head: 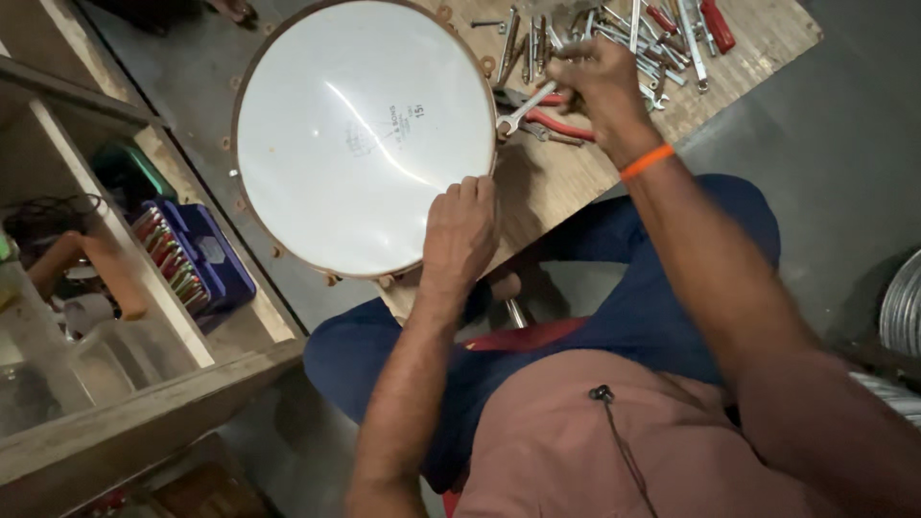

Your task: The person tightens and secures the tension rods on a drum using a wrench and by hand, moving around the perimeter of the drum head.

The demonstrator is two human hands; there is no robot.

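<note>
while the left hand (460, 230) clamps the drum (365, 134) rim, the drum overhanging the desk's (758, 48) near edge, the right hand (600, 77) clenches a spanner (523, 110) at a rim bolt. a slipping spanner might gouge the white skin, which bears small dark printing near its centre. a blue box (197, 254) sits on the shelf.

You have one round drum (365, 134) with a white skin in front of you. You have two hands: the left hand (460, 230) and the right hand (600, 82). One wrench (523, 110) is in the right hand. One orange band (646, 161) is on that wrist. One blue box (206, 254) stands on the shelf. The loose tools (662, 34) on the board are too many to count.
</note>
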